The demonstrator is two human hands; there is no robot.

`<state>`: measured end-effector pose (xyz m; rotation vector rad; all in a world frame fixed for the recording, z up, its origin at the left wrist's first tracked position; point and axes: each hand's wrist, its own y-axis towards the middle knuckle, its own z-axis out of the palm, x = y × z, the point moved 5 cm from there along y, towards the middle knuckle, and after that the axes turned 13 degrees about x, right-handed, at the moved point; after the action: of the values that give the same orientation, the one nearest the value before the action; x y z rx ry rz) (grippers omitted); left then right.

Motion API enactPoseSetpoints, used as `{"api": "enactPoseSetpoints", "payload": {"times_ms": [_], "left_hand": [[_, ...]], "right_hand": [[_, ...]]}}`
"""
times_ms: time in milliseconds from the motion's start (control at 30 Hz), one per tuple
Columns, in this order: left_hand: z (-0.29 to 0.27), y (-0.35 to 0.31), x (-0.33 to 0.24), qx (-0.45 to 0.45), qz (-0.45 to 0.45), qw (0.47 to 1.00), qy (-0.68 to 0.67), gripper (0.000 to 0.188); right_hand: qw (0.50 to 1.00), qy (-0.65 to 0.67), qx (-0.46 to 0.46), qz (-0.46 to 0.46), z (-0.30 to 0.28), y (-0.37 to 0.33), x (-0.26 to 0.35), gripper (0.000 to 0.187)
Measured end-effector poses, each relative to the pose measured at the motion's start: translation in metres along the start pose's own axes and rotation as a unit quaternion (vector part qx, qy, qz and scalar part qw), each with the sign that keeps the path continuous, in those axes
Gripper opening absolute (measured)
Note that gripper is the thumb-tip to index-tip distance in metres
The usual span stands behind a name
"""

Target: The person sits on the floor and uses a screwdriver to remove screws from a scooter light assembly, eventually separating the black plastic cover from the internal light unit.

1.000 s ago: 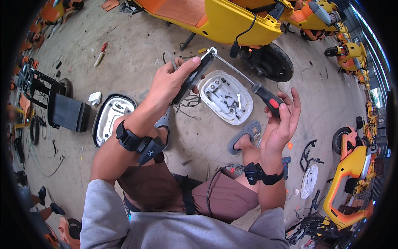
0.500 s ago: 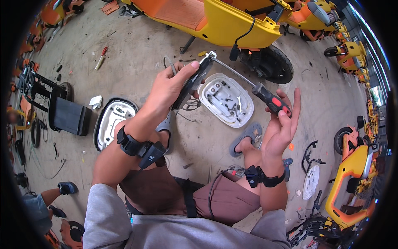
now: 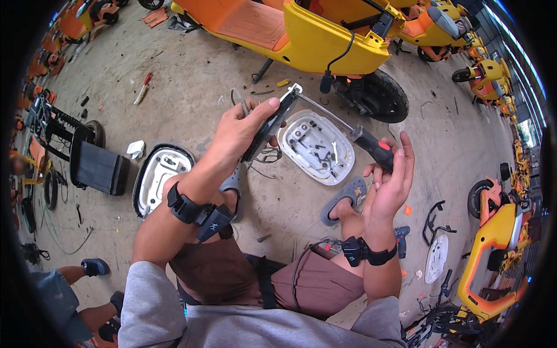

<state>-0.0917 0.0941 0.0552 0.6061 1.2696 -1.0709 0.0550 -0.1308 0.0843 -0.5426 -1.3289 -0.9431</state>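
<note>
Two hands up in front of us, both busy. Left hand (image 3: 241,130) is wrapped around a flat dark panel (image 3: 268,129), thumb across its top edge, fingers closed behind it; we hold it on edge, tilted up toward the yellow scooter (image 3: 313,35). Right hand (image 3: 390,180) grips the black-and-red handle of a screwdriver (image 3: 348,130), with the fingers half open along the handle, so it looks a loose hold rather than a tight fist.

Key relation: the screwdriver's long axis runs from the right hand at lower right up and left to its tip, which meets the top end of the panel near the left thumb. So the panel lies up-left of the right grip, and the left hand is the nearer one, already on it. We cannot tell whether the tip sits in a screw.

Below the tool, on the concrete floor (image 3: 191,87), lies a white oval cover (image 3: 316,148), inside up, with loose screws and small parts in it, just ahead of our right sandal (image 3: 342,200). A second white cover (image 3: 156,174) with a dark rim sits left of our left knee, near a black box (image 3: 98,168). A red-handled tool (image 3: 143,87) lies well apart toward the far left of the floor. More yellow and orange scooters line the right edge.
</note>
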Motion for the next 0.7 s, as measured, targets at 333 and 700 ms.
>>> {"api": "enactPoseSetpoints", "payload": {"times_ms": [333, 700], "left_hand": [[-0.0020, -0.0005, 0.0002, -0.002, 0.001, 1.000, -0.006, 0.042], [-0.0008, -0.0008, -0.0008, -0.003, -0.001, 1.000, -0.005, 0.042]], "right_hand": [[0.999, -0.008, 0.030, 0.008, -0.0055, -0.0002, -0.0039, 0.042], [1.000, 0.011, 0.009, 0.012, -0.0079, 0.0012, -0.0088, 0.036]]}}
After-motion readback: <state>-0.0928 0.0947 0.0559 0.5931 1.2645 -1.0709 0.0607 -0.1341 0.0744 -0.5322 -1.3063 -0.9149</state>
